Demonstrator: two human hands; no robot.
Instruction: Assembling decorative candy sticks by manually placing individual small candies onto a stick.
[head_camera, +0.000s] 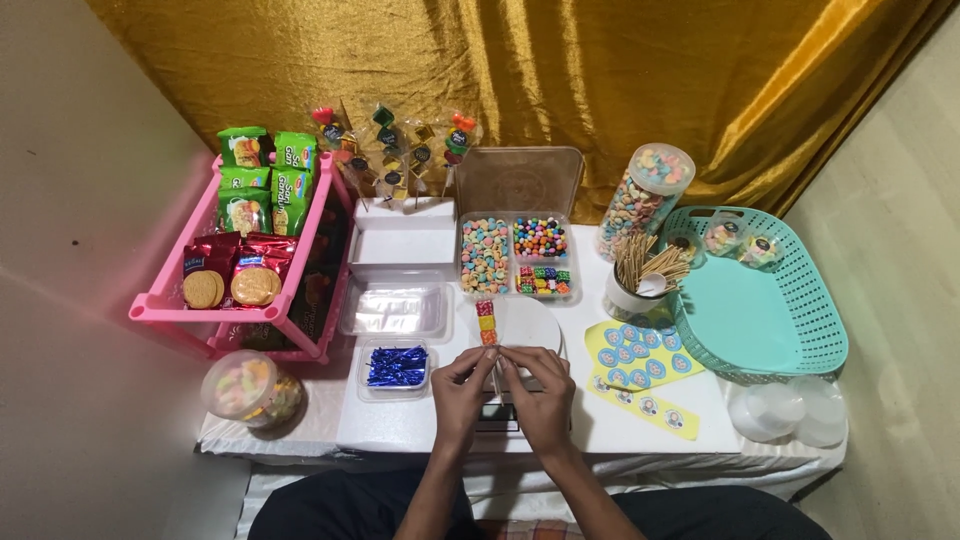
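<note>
The skewer (488, 335) is the landmark: it runs straight away from the person over the white round plate (535, 322), three coloured candy cubes threaded on its far part, bare end toward the body. Left of its near end, the left hand (462, 385) pinches the stick with narrow fingers. Right of it, the right hand (538, 385) pinches the same stretch, fingertips meeting the left's. Both hands sit equally near; the cubes lie just beyond the fingertips.
</note>
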